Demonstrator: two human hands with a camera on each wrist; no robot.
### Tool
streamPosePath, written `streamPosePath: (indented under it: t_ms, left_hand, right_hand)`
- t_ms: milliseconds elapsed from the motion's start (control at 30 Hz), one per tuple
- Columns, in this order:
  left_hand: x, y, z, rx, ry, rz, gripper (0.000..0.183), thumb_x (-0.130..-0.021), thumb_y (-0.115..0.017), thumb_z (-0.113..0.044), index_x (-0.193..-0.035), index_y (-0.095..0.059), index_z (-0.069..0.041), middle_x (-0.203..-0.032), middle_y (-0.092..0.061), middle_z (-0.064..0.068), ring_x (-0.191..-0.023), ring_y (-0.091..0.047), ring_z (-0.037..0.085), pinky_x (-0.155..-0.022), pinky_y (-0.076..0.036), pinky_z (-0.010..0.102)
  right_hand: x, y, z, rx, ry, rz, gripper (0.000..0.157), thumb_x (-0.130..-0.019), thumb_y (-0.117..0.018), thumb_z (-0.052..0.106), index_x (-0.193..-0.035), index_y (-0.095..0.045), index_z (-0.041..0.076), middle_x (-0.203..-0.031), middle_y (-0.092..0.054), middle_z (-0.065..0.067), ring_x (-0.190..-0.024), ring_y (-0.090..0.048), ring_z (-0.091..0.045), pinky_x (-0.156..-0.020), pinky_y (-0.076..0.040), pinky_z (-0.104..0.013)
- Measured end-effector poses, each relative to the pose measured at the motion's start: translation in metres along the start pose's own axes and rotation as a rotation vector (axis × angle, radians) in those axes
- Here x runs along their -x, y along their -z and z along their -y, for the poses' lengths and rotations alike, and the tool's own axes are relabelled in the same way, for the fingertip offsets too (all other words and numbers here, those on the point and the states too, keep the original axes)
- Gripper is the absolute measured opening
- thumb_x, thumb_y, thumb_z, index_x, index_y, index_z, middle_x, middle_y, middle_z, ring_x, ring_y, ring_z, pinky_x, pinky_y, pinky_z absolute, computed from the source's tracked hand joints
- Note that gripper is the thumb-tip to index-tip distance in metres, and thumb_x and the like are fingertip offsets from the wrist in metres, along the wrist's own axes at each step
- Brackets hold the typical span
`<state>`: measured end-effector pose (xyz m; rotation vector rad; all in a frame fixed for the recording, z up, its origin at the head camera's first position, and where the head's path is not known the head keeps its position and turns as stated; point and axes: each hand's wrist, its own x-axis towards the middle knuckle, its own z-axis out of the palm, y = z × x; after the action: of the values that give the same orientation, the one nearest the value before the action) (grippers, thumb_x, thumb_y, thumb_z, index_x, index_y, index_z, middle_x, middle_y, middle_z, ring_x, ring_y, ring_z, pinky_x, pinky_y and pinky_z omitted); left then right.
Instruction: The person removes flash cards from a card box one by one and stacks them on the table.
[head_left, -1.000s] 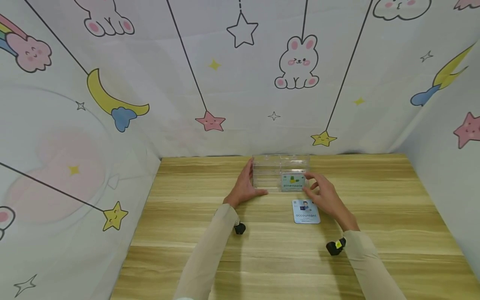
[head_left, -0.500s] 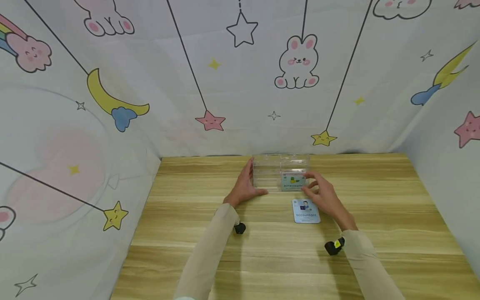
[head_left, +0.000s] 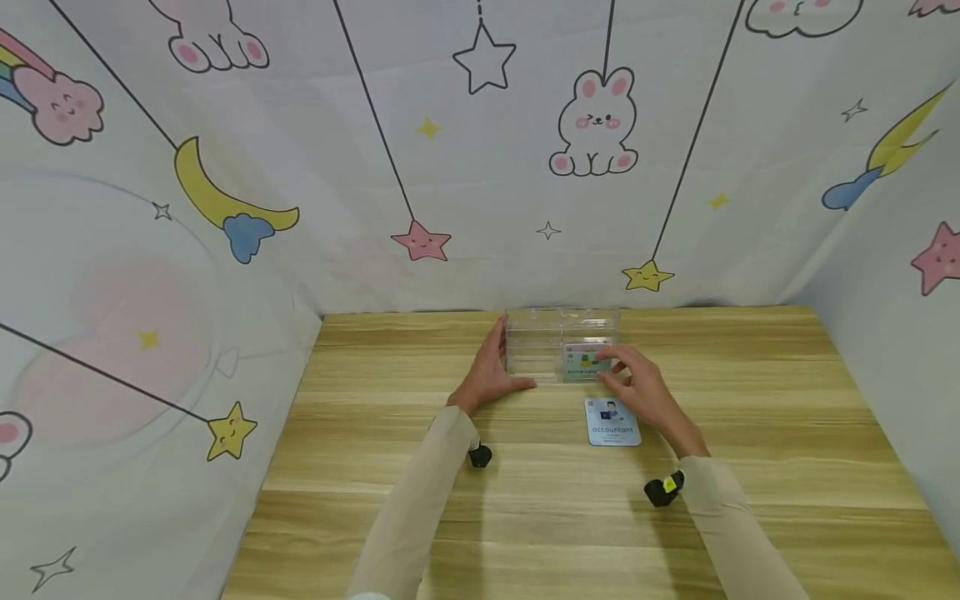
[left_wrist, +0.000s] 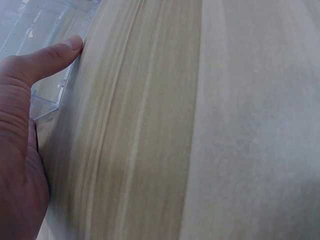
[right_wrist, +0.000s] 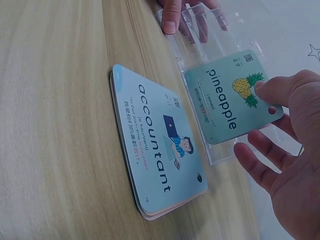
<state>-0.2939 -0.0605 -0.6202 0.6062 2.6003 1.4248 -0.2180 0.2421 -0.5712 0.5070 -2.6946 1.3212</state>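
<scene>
A clear plastic rack (head_left: 534,354) with several compartments stands at the back of the wooden table. My left hand (head_left: 486,373) holds its left side, fingers along the side wall and thumb (left_wrist: 65,52) on the front edge. A green pineapple flash card (right_wrist: 227,100) sits tilted back in the lower right compartment. My right hand (head_left: 641,387) pinches the card's right end, with one digit on its face; part of the pineapple picture is covered in the head view. In front of the rack lies a stack of blue cards (right_wrist: 155,145), an accountant card on top.
A white cloth backdrop (head_left: 525,167) with printed stars and rabbits rises directly behind the rack. A side wall of printed cloth (head_left: 150,417) borders the table (head_left: 360,383) on the left, another on the right. Black wrist cameras (head_left: 480,456) sit near both sleeves.
My right hand has shifted a little left, its fingertips reaching further across the pineapple card. My left hand, the rack and the accountant stack have stayed put.
</scene>
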Motion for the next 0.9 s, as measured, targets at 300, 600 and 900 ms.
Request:
streamPosePath:
  t_ms: [300,600,900]
  left_hand:
    - [0.0005,-0.0007,0.0012,0.004,-0.005,-0.015,0.139,-0.070,-0.100,-0.028,-0.168,-0.002,-0.015,-0.171,-0.018,0.012,-0.154,-0.028,0.024,-0.122,-0.032,0.030]
    - [0.0007,-0.0007,0.0015,0.004,-0.009,-0.016,0.139,-0.070,-0.100,-0.028,-0.168,-0.002,-0.016,-0.171,-0.018,0.012,-0.154,-0.028,0.025,-0.121,-0.032,0.031]
    - [0.0015,0.0004,-0.0017,0.007,-0.003,-0.011,0.139,-0.070,-0.100,-0.027,-0.168,-0.002,-0.015,-0.171,-0.019,0.012,-0.154,-0.028,0.024,-0.122,-0.031,0.030]
  right_hand:
    - [-0.0019,-0.0002,0.0029,-0.010,-0.050,0.010,0.029,-0.099,-0.072,0.007,-0.127,-0.069,0.006,-0.127,-0.065,-0.014,-0.102,-0.060,-0.028,-0.076,-0.057,-0.036]
    - [-0.0036,0.0014,0.0054,0.002,-0.041,0.004,0.030,-0.096,-0.074,0.002,-0.125,-0.069,0.006,-0.125,-0.066,-0.014,-0.103,-0.061,-0.031,-0.075,-0.057,-0.035]
    - [-0.0054,0.0036,0.0094,0.004,-0.022,-0.007,0.033,-0.094,-0.075,-0.001,-0.125,-0.069,0.004,-0.125,-0.066,-0.014,-0.102,-0.061,-0.029,-0.074,-0.058,-0.032]
